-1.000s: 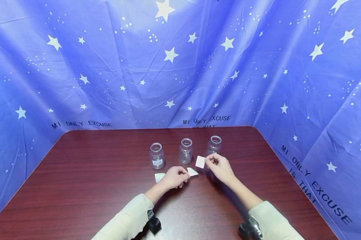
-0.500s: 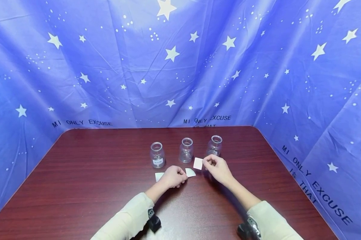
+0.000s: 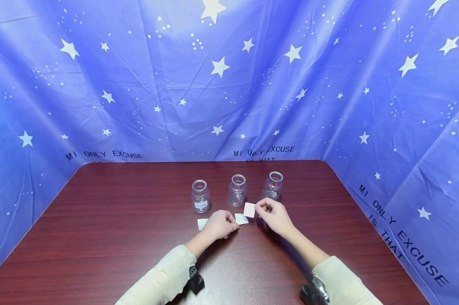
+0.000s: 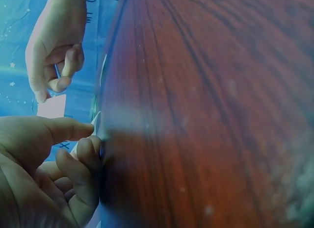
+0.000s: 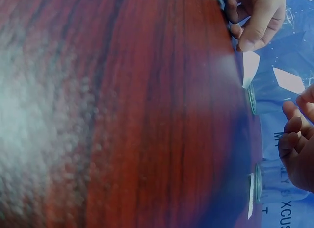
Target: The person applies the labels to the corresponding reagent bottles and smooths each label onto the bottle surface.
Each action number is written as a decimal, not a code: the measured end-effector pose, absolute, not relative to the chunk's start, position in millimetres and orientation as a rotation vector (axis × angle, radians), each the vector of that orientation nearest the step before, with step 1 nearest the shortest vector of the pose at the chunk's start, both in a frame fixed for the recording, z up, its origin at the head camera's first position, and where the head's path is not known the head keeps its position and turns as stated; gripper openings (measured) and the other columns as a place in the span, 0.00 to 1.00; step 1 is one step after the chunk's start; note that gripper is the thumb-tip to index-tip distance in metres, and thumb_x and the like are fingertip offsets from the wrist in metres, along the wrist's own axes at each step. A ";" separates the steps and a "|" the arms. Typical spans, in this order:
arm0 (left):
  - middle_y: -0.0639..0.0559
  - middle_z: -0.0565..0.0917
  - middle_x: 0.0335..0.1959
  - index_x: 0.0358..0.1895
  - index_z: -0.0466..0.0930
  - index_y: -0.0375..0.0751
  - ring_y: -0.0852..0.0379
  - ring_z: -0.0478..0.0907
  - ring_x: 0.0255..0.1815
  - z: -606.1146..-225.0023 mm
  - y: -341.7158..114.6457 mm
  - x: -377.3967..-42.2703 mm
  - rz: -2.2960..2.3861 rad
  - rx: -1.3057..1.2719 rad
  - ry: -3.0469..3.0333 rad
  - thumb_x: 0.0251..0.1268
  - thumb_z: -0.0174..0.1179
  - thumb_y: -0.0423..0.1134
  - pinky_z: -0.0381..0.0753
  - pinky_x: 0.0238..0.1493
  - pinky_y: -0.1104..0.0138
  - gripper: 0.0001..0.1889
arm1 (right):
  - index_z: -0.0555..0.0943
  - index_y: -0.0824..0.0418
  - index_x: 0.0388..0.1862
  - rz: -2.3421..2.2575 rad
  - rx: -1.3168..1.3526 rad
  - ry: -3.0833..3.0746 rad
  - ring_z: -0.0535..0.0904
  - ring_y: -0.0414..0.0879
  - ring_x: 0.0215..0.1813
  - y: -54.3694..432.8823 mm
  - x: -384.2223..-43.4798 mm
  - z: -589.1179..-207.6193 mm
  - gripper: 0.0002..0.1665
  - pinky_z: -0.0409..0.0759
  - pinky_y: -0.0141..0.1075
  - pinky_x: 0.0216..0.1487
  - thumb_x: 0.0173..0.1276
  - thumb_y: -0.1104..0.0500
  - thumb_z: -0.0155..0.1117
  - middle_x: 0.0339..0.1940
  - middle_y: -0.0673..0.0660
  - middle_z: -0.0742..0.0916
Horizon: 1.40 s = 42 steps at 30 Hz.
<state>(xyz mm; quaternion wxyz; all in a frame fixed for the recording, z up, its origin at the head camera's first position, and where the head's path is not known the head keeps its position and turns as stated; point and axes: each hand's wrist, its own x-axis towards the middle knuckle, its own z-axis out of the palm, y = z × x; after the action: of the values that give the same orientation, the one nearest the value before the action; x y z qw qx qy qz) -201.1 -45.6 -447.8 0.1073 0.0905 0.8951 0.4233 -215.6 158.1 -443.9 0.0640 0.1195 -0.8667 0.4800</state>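
Observation:
My right hand (image 3: 275,217) pinches a small white square label (image 3: 249,210) by its edge, held up off the table. To its left, my left hand (image 3: 218,224) pinches the corner of a slightly curled white paper piece (image 3: 241,219), low over the table. The label's lower corner is close to this piece; whether they touch I cannot tell. Behind the hands stand a left glass jar (image 3: 200,192) with a printed label (image 3: 201,205), a middle glass jar (image 3: 237,195) and a right glass jar (image 3: 273,185), all upright and lidless.
Another white paper (image 3: 202,223) lies partly hidden behind my left hand. In the right wrist view a white slip (image 5: 250,196) lies near a jar. The dark red wooden table (image 3: 111,237) ends at a blue star-printed curtain (image 3: 176,84).
My right hand has moved a little left and toward me, bringing the label nearer the left hand's paper. That paper has shifted slightly left and looks flatter.

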 end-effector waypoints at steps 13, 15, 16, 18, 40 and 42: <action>0.57 0.77 0.19 0.19 0.76 0.48 0.61 0.70 0.22 -448.4 -40.2 -200.3 0.948 0.311 2.897 0.49 0.61 0.42 0.69 0.24 0.69 0.07 | 0.81 0.64 0.32 1.465 0.334 -2.643 0.68 0.33 0.16 155.9 -208.8 -433.7 0.05 0.68 0.27 0.20 0.64 0.62 0.60 0.19 0.55 0.80; 0.57 0.77 0.20 0.19 0.76 0.48 0.61 0.71 0.22 -447.9 -40.3 -200.0 0.938 0.309 2.906 0.48 0.62 0.42 0.69 0.25 0.69 0.07 | 0.81 0.64 0.33 1.460 0.328 -2.648 0.68 0.33 0.16 155.7 -208.8 -433.8 0.05 0.68 0.27 0.20 0.64 0.62 0.61 0.19 0.55 0.80; 0.57 0.77 0.20 0.19 0.76 0.48 0.61 0.71 0.23 -447.6 -40.2 -199.8 0.936 0.309 2.912 0.47 0.62 0.42 0.70 0.25 0.68 0.07 | 0.81 0.63 0.33 1.457 0.335 -2.640 0.68 0.33 0.16 157.1 -210.5 -437.8 0.06 0.68 0.27 0.20 0.64 0.61 0.61 0.19 0.54 0.80; 0.57 0.78 0.20 0.19 0.76 0.48 0.61 0.72 0.23 -447.1 -40.2 -199.4 0.929 0.307 2.922 0.47 0.63 0.42 0.70 0.25 0.68 0.06 | 0.81 0.61 0.32 1.456 0.326 -2.637 0.69 0.34 0.17 158.2 -212.5 -441.7 0.05 0.68 0.27 0.20 0.64 0.60 0.61 0.19 0.53 0.80; 0.60 0.78 0.16 0.25 0.77 0.48 0.66 0.72 0.18 -439.7 -48.4 -205.4 1.135 0.327 2.869 0.53 0.60 0.44 0.69 0.25 0.72 0.05 | 0.81 0.57 0.31 1.403 0.358 -2.633 0.68 0.35 0.17 152.2 -212.8 -443.2 0.04 0.67 0.28 0.20 0.63 0.60 0.61 0.17 0.48 0.78; 0.60 0.78 0.19 0.26 0.78 0.48 0.66 0.71 0.21 -438.2 -47.3 -205.5 1.175 0.339 2.875 0.53 0.60 0.44 0.69 0.26 0.72 0.06 | 0.81 0.57 0.30 1.381 0.356 -2.632 0.67 0.34 0.17 150.6 -213.1 -443.8 0.03 0.67 0.27 0.20 0.63 0.60 0.61 0.17 0.48 0.78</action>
<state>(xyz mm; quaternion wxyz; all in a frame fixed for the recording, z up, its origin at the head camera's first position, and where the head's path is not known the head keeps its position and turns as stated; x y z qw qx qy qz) -205.5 -47.3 -438.2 0.0089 0.1086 0.9202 0.3760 -213.1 150.6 -443.8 0.0739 0.1186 -0.8768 0.4602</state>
